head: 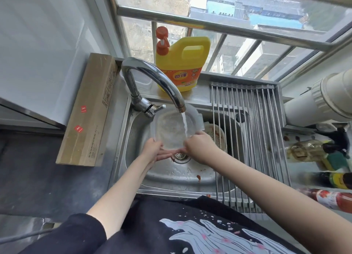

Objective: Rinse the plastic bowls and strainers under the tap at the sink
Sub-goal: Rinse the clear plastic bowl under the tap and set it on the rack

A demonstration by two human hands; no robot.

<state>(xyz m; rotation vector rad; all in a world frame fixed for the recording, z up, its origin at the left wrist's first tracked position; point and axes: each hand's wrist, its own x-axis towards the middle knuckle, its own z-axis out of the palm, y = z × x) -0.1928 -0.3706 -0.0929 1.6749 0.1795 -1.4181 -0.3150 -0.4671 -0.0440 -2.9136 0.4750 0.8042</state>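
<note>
sink (133,170): holding the work, centre of scene.
tap (152,82): running water into the bowl.
clear plastic bowl (171,132): tilting, far of both hands, over the drain.
left hand (152,151): fingers gripping the bowl's near-left rim.
right hand (200,147): fingers gripping the near-right rim, equally near.
strainer (215,137): waiting right of the bowl.

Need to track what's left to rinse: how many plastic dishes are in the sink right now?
2: a clear plastic bowl held under the running tap by both hands, and a beige plastic strainer with red residue behind the right hand. Others may be hidden.
</note>
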